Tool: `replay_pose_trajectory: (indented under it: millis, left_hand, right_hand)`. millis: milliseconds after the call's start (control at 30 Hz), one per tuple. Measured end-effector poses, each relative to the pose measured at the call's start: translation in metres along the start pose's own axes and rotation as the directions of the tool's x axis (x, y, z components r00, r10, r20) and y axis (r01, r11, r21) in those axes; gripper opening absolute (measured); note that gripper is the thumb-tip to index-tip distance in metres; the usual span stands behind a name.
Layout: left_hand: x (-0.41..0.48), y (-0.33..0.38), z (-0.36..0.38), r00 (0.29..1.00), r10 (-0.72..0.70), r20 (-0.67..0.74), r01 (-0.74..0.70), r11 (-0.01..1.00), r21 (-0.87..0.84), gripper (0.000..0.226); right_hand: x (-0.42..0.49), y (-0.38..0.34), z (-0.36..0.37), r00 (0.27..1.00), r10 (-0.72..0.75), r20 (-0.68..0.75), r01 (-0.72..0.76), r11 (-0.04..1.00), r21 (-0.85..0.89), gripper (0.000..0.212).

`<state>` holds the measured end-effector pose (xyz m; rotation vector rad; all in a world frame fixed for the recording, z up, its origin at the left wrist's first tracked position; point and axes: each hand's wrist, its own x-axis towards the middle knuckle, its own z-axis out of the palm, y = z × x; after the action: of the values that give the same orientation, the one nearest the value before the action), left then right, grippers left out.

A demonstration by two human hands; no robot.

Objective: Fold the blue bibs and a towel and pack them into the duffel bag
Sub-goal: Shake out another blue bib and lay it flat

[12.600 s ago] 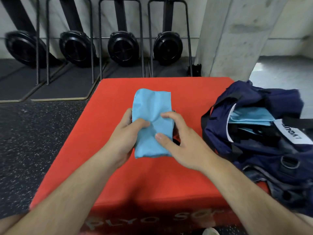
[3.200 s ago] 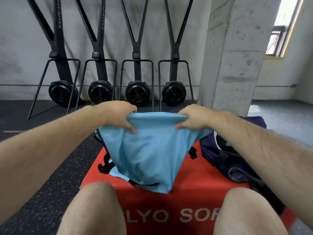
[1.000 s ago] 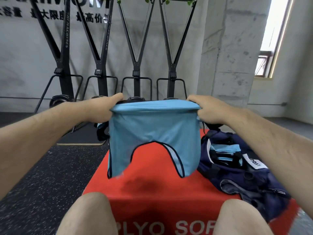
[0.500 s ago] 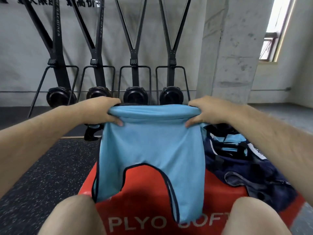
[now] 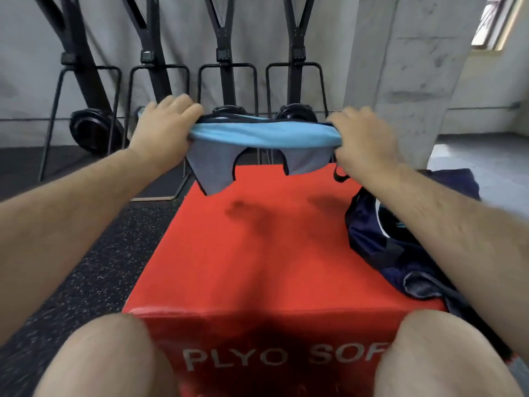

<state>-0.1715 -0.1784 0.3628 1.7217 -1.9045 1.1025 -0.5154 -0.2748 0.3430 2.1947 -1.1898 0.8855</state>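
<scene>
Blue bib (image 5: 262,135) held in the air above the far end of the red box (image 5: 266,247), not yet folded. Our left hand (image 5: 164,130) and right hand (image 5: 362,138) each grip one end, fingers curled round bunched cloth. Duffel bag (image 5: 380,242) sits on the box at right, open, something pale blue inside; we judge some packing done. No towel in sight. This bib remains to fold and pack.
</scene>
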Motion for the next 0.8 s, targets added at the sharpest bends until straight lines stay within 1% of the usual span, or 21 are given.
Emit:
replay_pose_trajectory:
  millis: [33, 67, 100, 133, 167, 200, 233, 267, 300, 333, 367, 433, 467, 567, 700, 800]
  left_hand:
    - [-0.014, 0.009, 0.008, 0.999, -0.025, 0.028, 0.026, 0.999, -0.028, 0.038]
    - [-0.031, 0.022, 0.018, 0.995, -0.062, 0.084, 0.067, 0.996, -0.064, 0.04]
    - [-0.052, 0.037, 0.031, 0.979, -0.1, 0.176, 0.12, 0.987, -0.103, 0.043]
    - [-0.074, 0.055, 0.043, 0.945, -0.131, 0.3, 0.178, 0.975, -0.136, 0.045]
    - [-0.097, 0.073, 0.056, 0.886, -0.144, 0.441, 0.234, 0.959, -0.157, 0.045]
    - [-0.12, 0.091, 0.067, 0.806, -0.131, 0.577, 0.279, 0.944, -0.175, 0.044]
    - [-0.14, 0.107, 0.077, 0.72, -0.095, 0.688, 0.309, 0.931, -0.196, 0.042]
    - [-0.155, 0.121, 0.084, 0.65, -0.049, 0.758, 0.325, 0.92, -0.22, 0.041]
    - [-0.165, 0.131, 0.089, 0.609, -0.013, 0.793, 0.334, 0.911, -0.241, 0.04]
    - [-0.167, 0.137, 0.093, 0.594, 0.002, 0.804, 0.344, 0.903, -0.256, 0.042]
    - [-0.165, 0.14, 0.095, 0.59, 0.003, 0.807, 0.359, 0.895, -0.265, 0.046]
    - [-0.159, 0.141, 0.099, 0.581, 0.007, 0.814, 0.371, 0.888, -0.272, 0.057]
    - [-0.156, 0.141, 0.103, 0.574, 0.01, 0.819, 0.365, 0.892, -0.267, 0.059]
    - [-0.149, 0.138, 0.123, 0.56, 0.0, 0.828, 0.374, 0.892, -0.253, 0.054]
    - [-0.132, 0.133, 0.161, 0.598, -0.049, 0.8, 0.414, 0.874, -0.255, 0.055]
    - [-0.118, 0.127, 0.193, 0.608, -0.081, 0.79, 0.439, 0.863, -0.249, 0.057]
  right_hand:
    - [-0.013, -0.002, 0.009, 0.998, -0.023, 0.065, 0.02, 0.999, 0.04, 0.043]
    - [-0.029, -0.005, 0.019, 0.985, -0.048, 0.164, 0.034, 0.996, 0.084, 0.044]
    - [-0.047, -0.008, 0.031, 0.955, -0.072, 0.287, 0.039, 0.992, 0.119, 0.041]
    - [-0.066, -0.013, 0.043, 0.898, -0.096, 0.429, 0.041, 0.99, 0.135, 0.036]
    - [-0.086, -0.019, 0.057, 0.81, -0.12, 0.574, 0.052, 0.99, 0.133, 0.032]
    - [-0.106, -0.025, 0.068, 0.707, -0.133, 0.695, 0.061, 0.99, 0.128, 0.032]
    - [-0.124, -0.03, 0.079, 0.604, -0.134, 0.785, 0.062, 0.991, 0.121, 0.035]
    - [-0.138, -0.035, 0.087, 0.514, -0.125, 0.849, 0.052, 0.992, 0.115, 0.039]
    - [-0.148, -0.038, 0.095, 0.455, -0.122, 0.882, 0.034, 0.992, 0.119, 0.044]
    - [-0.153, -0.041, 0.1, 0.422, -0.116, 0.899, 0.022, 0.993, 0.118, 0.047]
    - [-0.154, -0.043, 0.103, 0.409, -0.109, 0.906, 0.015, 0.994, 0.113, 0.051]
    - [-0.151, -0.047, 0.108, 0.41, -0.08, 0.908, 0.001, 0.996, 0.087, 0.056]
    - [-0.15, -0.048, 0.112, 0.421, -0.065, 0.905, -0.011, 0.997, 0.076, 0.058]
    - [-0.142, -0.048, 0.133, 0.466, -0.022, 0.884, -0.057, 0.997, 0.055, 0.062]
    - [-0.124, -0.049, 0.165, 0.519, 0.027, 0.855, -0.098, 0.995, 0.028, 0.057]
    - [-0.108, -0.047, 0.188, 0.515, 0.052, 0.856, -0.128, 0.992, 0.017, 0.058]
